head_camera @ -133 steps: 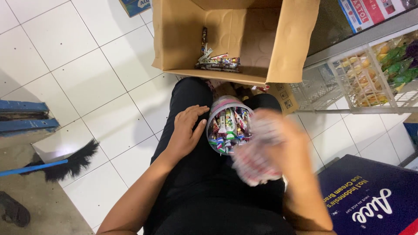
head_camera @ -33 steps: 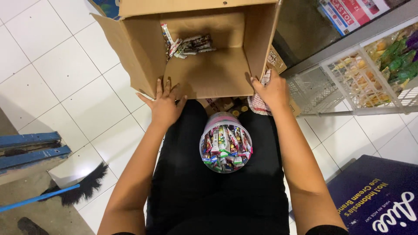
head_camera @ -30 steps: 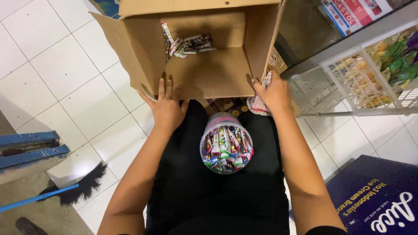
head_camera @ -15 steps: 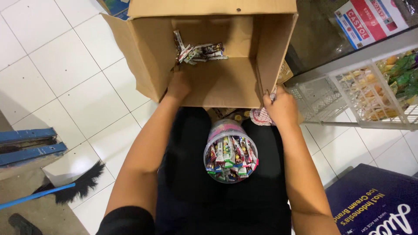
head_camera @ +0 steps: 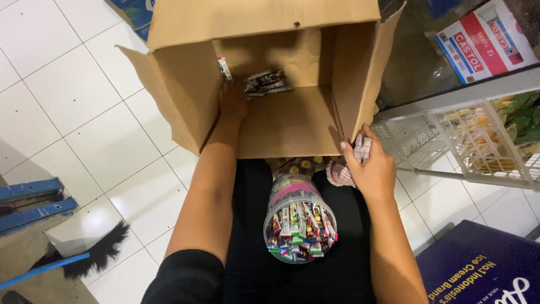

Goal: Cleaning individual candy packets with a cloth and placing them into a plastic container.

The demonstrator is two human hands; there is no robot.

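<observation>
Now I see my left hand (head_camera: 232, 101) reaching deep into the cardboard box (head_camera: 185, 95), fingers loosely spread, empty, just beside the candy packets (head_camera: 267, 82) at its back wall. My right hand (head_camera: 368, 169) clutches a crumpled wrapper (head_camera: 361, 147) at the box's right front corner. Between my knees stands a clear jar (head_camera: 300, 219) full of sweets.

Count: one open cardboard box (head_camera: 281, 121), one clear plastic jar (head_camera: 301, 217) packed with small wrapped candies, too many to count. Inside the box: one small pile of dark wrapped sweets (head_camera: 267, 83) plus one single stick wrapper (head_camera: 224, 67) off to its side. Also two hands, one white wire rack (head_camera: 478, 146), one broom (head_camera: 67, 264).
</observation>
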